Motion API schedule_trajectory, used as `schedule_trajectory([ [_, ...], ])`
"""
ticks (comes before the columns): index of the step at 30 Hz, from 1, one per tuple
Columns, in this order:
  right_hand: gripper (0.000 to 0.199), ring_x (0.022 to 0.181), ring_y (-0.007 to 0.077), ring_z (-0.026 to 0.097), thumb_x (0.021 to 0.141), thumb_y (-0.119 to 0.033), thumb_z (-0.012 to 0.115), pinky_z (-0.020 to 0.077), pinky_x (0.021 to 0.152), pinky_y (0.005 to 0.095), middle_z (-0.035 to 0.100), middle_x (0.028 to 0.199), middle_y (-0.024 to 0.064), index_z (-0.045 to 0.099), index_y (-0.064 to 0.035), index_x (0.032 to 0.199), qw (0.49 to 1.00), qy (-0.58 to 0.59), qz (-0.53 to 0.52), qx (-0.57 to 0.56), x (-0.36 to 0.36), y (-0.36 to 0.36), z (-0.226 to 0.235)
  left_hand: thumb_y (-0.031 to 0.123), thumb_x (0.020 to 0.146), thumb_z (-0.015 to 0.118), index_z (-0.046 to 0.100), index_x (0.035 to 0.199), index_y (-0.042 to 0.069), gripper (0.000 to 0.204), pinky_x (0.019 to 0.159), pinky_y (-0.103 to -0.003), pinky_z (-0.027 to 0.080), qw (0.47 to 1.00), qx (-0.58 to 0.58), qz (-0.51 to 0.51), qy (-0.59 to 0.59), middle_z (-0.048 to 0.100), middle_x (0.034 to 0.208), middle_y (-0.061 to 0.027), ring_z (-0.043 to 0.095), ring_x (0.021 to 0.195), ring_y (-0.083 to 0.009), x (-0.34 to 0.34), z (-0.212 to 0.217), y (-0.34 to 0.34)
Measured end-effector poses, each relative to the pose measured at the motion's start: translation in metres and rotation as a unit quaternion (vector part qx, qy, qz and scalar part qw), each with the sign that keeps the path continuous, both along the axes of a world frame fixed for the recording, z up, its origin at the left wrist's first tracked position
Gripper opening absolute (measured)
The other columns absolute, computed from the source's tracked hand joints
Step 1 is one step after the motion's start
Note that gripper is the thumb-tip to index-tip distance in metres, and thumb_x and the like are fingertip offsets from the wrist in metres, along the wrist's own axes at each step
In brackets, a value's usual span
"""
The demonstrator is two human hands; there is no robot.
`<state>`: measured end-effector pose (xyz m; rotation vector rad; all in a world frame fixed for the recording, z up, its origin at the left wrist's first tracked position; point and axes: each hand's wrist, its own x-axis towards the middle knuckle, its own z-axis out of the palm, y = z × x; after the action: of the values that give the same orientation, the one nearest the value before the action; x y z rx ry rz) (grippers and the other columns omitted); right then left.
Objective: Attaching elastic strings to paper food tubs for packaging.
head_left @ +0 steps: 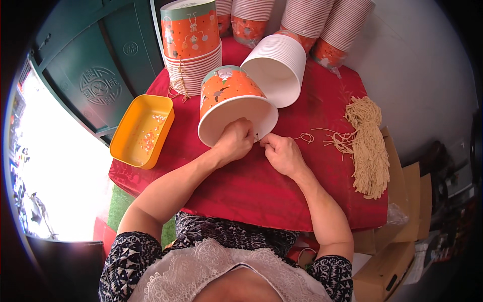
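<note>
"Where's the orange bucket (pixel 234 89)?"

"Tilted on the red bench (pixel 236 191), toward twelve o'clock."

"And each grip?"

"Right hand (pixel 282 153) pinches cord (pixel 306 134) at its five o'clock edge; left hand (pixel 235 138) curls inside it, holding what, I can't tell."

- The head view looks down and forward from above the white lace collar (pixel 201 261), wide and fisheye, with the bare fingers (pixel 271 141) near its middle.
- It sits close: black-and-white patterned cloth sleeves (pixel 128 264) show large, nearer than the fingers.
- Left of and beyond the fingers, the dark-green panelled door (pixel 113 48) bends toward the rim.
</note>
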<state>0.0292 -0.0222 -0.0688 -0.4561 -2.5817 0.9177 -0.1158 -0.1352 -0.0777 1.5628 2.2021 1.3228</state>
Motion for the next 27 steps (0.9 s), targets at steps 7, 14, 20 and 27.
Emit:
schedule_trajectory([
  [7, 0.02, 0.078, 0.0289, 0.07, 0.083, -0.004, 0.052, 0.0544, 0.071, 0.0377, 0.07, 0.083, 0.0173, 0.068, 0.0001, 0.094, 0.999, -0.011, 0.03, -0.007, 0.0003, 0.0054, 0.0033, 0.001, 0.078, 0.055, 0.064, 0.076, -0.005, 0.011, 0.068, -0.046, 0.05, 0.999, -0.032, 0.007, 0.003, 0.065, 0.08, -0.024, 0.065, 0.075, -0.0394, 0.0013, 0.0039, 0.0019],
  [14, 0.016, 0.073, 0.0367, 0.067, 0.083, -0.009, 0.053, 0.0539, 0.066, 0.0452, 0.068, 0.079, 0.0184, 0.067, -0.0015, 0.085, 0.999, 0.037, 0.015, 0.021, 0.0013, 0.0002, 0.0008, 0.003, 0.074, 0.057, 0.062, 0.071, -0.004, 0.008, 0.064, -0.043, 0.05, 0.998, -0.043, 0.019, 0.031, 0.063, 0.072, -0.0214, 0.063, 0.069, -0.0354, 0.0018, 0.0046, 0.0021],
  [20, 0.029, 0.06, 0.0331, 0.063, 0.09, -0.023, 0.061, 0.0471, 0.057, 0.0423, 0.061, 0.068, 0.0229, 0.063, 0.0039, 0.08, 0.996, 0.03, -0.079, -0.007, 0.0014, 0.0073, 0.0017, 0.003, 0.073, 0.059, 0.063, 0.07, -0.005, 0.009, 0.066, -0.046, 0.051, 0.999, -0.018, -0.003, 0.047, 0.064, 0.075, -0.0242, 0.063, 0.072, -0.0403, 0.0064, 0.0047, -0.0018],
  [27, 0.029, 0.06, 0.0317, 0.062, 0.092, -0.024, 0.061, 0.0459, 0.057, 0.0412, 0.06, 0.069, 0.0231, 0.063, 0.0038, 0.083, 0.995, 0.037, -0.093, 0.002, 0.0002, 0.0083, -0.0026, 0.002, 0.073, 0.059, 0.062, 0.071, -0.005, 0.007, 0.069, -0.045, 0.051, 0.998, -0.013, -0.022, 0.049, 0.063, 0.078, -0.0227, 0.063, 0.075, -0.039, 0.0075, 0.005, -0.0022],
])
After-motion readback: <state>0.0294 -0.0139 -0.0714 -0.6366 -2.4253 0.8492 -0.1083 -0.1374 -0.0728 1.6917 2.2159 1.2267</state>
